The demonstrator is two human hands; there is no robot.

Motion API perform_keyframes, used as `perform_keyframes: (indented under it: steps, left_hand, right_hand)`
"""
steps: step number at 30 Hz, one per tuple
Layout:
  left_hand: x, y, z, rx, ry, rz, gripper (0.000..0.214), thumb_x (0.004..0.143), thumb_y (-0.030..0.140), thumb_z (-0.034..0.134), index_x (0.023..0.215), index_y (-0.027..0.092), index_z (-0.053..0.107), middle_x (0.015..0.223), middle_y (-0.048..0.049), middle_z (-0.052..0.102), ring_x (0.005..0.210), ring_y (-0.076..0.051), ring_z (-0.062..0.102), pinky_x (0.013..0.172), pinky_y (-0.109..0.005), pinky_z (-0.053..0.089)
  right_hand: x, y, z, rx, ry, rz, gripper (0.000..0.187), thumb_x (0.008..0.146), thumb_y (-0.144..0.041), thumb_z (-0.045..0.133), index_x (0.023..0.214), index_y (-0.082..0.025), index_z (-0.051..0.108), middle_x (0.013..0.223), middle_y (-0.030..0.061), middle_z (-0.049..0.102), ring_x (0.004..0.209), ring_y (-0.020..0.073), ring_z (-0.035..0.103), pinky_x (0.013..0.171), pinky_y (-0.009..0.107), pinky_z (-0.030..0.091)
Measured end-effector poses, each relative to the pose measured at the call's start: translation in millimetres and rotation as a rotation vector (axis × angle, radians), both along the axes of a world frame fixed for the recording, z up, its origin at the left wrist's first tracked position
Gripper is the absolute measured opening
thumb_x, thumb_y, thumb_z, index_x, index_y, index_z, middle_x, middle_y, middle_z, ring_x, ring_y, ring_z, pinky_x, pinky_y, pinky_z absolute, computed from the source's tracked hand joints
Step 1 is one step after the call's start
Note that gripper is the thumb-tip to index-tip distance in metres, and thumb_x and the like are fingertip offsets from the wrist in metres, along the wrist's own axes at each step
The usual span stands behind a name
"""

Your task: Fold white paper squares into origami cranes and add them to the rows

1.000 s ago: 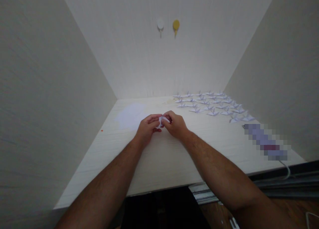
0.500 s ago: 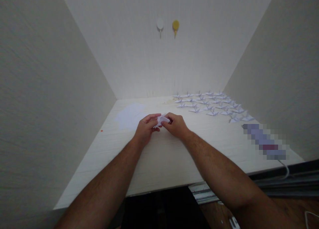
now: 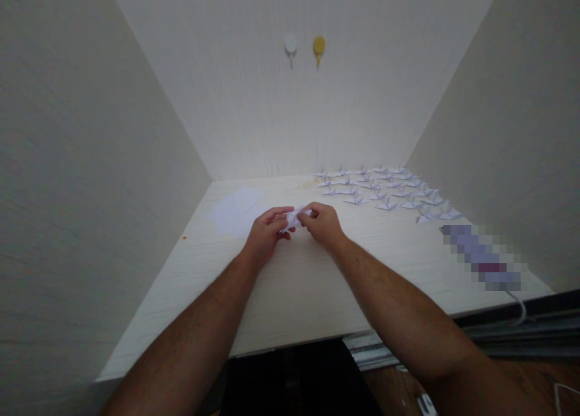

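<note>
A small folded piece of white paper [image 3: 295,217] is pinched between my left hand [image 3: 266,233] and my right hand [image 3: 322,224], just above the pale wooden desk [image 3: 290,283]. Both hands meet at the desk's middle, fingertips closed on the paper from either side. Much of the paper is hidden by my fingers. A stack of flat white paper sheets [image 3: 236,209] lies on the desk to the left, just beyond my left hand.
Several finished white paper cranes [image 3: 385,189] sit in rows at the back right of the desk. A pixelated object [image 3: 483,257] with a cable lies near the right front edge. Two round hooks, white [image 3: 290,44] and yellow [image 3: 319,44], hang on the back wall. Walls close in left and right.
My fingers have shifted slightly on the paper, and the fold now points up and right between my hands. Both arms stay where they were.
</note>
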State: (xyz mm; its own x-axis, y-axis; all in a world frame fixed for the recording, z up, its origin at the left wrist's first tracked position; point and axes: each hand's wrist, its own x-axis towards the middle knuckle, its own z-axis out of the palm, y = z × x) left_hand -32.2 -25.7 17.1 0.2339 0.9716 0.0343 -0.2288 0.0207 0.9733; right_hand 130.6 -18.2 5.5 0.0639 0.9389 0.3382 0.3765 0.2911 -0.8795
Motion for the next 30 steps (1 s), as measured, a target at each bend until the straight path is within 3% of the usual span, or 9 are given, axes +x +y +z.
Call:
perform_keyframes:
  steps: [4,11,15,19,24,30]
  left_hand:
    - [0,1,0.5,-0.039,-0.005,-0.012,0.038,0.068,0.024,0.068,0.105,0.014,0.066,0.077,-0.0049,0.067,0.064,-0.015,0.064,0.052,-0.024,0.048]
    - [-1,3,-0.6,-0.064,-0.011,-0.02,0.036,0.069,0.022,0.066,0.104,0.014,0.065,0.081,-0.0067,0.069,0.065,-0.016,0.066,0.051,-0.024,0.05]
    - [0,5,0.1,-0.09,-0.055,0.012,0.037,0.067,0.019,0.066,0.104,0.014,0.065,0.087,-0.0074,0.069,0.064,-0.016,0.066,0.05,-0.024,0.05]
    - [1,4,-0.1,-0.078,-0.034,0.016,0.037,0.067,0.02,0.066,0.104,0.014,0.066,0.088,-0.0085,0.07,0.064,-0.016,0.066,0.05,-0.024,0.05]
    - [2,1,-3.2,0.012,0.067,-0.039,0.039,0.073,0.03,0.067,0.11,0.015,0.067,0.095,-0.0097,0.071,0.073,-0.019,0.068,0.057,-0.027,0.052]
    - [4,-3,-2.1,0.127,0.16,-0.081,0.051,0.067,0.03,0.078,0.113,0.014,0.065,0.087,-0.0088,0.073,0.074,-0.018,0.067,0.065,-0.03,0.054]
  right_hand:
    - [-1,1,0.0,-0.062,0.13,0.054,0.016,0.073,-0.032,0.062,0.073,-0.016,0.065,0.054,-0.002,0.059,0.047,0.0093,0.048,0.046,0.021,0.036]
    - [-1,-2,3.4,-0.042,0.197,0.124,0.022,0.073,-0.035,0.062,0.081,-0.016,0.065,0.057,-0.0034,0.056,0.048,0.008,0.045,0.046,0.02,0.035]
    - [-1,-3,4.9,-0.066,0.262,0.191,0.028,0.066,-0.035,0.067,0.086,-0.016,0.063,0.062,-0.0037,0.057,0.048,0.0072,0.045,0.047,0.02,0.037]
    - [-4,-6,5.9,-0.012,0.192,0.16,0.025,0.066,-0.033,0.068,0.084,-0.017,0.063,0.063,-0.0034,0.057,0.053,0.0082,0.047,0.051,0.021,0.04]
    - [-5,-10,9.6,0.066,0.055,0.02,0.013,0.07,-0.026,0.063,0.079,-0.017,0.064,0.067,-0.0017,0.061,0.059,0.0104,0.052,0.057,0.023,0.042]
    - [-3,-9,8.5,0.163,-0.032,0.02,0.01,0.072,-0.018,0.055,0.076,-0.018,0.064,0.067,-0.0018,0.062,0.06,0.0114,0.053,0.057,0.023,0.041]
